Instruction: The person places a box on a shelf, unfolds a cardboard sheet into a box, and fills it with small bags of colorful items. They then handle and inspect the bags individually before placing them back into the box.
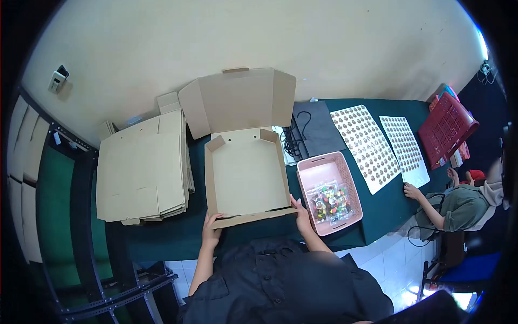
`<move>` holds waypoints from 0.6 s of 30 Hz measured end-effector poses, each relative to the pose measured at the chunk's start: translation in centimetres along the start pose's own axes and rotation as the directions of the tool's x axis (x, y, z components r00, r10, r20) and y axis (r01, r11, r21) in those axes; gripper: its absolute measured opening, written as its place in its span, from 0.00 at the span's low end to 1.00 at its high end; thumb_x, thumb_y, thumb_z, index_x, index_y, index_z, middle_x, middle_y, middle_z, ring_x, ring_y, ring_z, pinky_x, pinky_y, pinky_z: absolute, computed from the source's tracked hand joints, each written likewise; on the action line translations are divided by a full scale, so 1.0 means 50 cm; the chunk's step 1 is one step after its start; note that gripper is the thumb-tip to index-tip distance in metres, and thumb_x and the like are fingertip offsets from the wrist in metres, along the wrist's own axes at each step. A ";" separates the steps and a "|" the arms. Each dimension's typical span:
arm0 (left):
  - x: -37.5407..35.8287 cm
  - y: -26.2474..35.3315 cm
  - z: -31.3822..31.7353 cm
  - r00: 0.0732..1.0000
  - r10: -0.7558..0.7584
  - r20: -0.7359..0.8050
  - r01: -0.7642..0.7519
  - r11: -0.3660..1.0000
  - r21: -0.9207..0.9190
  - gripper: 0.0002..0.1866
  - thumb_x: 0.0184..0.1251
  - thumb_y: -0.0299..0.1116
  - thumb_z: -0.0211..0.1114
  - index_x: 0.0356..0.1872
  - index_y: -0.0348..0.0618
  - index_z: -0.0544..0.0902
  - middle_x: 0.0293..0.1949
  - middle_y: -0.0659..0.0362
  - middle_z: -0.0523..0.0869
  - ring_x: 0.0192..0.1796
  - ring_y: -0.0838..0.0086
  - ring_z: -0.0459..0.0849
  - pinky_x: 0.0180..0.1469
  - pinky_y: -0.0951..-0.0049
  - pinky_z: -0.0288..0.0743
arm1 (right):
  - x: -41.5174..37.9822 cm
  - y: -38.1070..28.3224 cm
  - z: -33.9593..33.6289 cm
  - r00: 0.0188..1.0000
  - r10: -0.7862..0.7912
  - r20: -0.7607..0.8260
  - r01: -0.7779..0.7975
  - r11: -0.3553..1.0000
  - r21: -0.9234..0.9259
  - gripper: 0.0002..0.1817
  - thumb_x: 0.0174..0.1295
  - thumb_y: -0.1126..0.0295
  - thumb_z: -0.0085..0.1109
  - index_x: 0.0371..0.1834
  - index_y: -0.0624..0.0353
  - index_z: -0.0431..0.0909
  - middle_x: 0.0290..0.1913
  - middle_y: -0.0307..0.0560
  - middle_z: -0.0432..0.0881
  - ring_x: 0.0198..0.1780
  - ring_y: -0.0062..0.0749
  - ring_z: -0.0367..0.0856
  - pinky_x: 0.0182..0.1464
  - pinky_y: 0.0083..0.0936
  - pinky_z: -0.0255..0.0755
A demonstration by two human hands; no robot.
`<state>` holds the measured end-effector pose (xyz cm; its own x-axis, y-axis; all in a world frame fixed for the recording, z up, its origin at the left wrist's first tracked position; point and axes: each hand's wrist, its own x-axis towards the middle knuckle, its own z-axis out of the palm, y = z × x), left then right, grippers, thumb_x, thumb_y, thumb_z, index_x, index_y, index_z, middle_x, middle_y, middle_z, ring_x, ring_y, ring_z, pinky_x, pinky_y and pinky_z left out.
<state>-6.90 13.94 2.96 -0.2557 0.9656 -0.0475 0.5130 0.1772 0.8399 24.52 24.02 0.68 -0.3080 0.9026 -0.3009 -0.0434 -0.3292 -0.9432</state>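
An open cardboard box lies in front of me on the dark green tablecloth, its lid raised at the back against the wall. My left hand grips the front left corner of the box, fingers over the front wall. At the front right corner, my right hand holds the same wall. Inside, the box shows a bare bottom with folded corner flaps. Just right of my right hand stands a pink basket with clear packets of colourful small items in it.
Flat cardboard boxes are stacked at the left. Behind the basket lie a dark folder and black cables. Two sticker sheets, a red basket and a seated person are at the right.
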 end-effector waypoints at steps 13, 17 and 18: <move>0.032 0.036 0.023 0.952 0.017 -0.307 -0.032 0.998 -0.046 0.33 0.53 0.37 0.68 0.60 0.43 0.65 0.67 0.47 0.56 0.67 0.57 0.59 0.63 0.65 0.60 | 0.010 -0.087 0.038 0.946 -0.268 -0.183 0.117 0.806 -0.580 0.45 0.44 0.64 0.70 0.66 0.58 0.55 0.49 0.55 0.70 0.52 0.40 0.71 0.53 0.33 0.66; 0.034 0.069 0.018 0.989 0.098 -0.109 -0.078 0.982 0.171 0.11 0.45 0.29 0.72 0.32 0.45 0.82 0.67 0.44 0.51 0.67 0.53 0.57 0.63 0.64 0.61 | 0.022 -0.127 0.072 0.789 -0.475 0.391 0.471 0.058 -0.880 0.34 0.41 0.65 0.69 0.57 0.48 0.71 0.52 0.52 0.72 0.54 0.43 0.71 0.64 0.43 0.51; 0.041 0.044 0.027 0.989 0.096 -0.109 -0.076 0.982 0.174 0.10 0.43 0.26 0.72 0.30 0.44 0.82 0.67 0.44 0.51 0.67 0.53 0.58 0.63 0.64 0.62 | 0.049 -0.091 0.080 0.874 -0.242 0.421 0.440 0.029 -0.898 0.28 0.42 0.66 0.67 0.51 0.48 0.75 0.47 0.49 0.76 0.52 0.41 0.73 0.61 0.42 0.57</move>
<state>-5.21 16.56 3.99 -0.2930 0.9516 0.0928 0.6659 0.1335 0.7340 20.16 26.63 4.81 -0.6586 0.7521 0.0243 0.7163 0.6365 -0.2860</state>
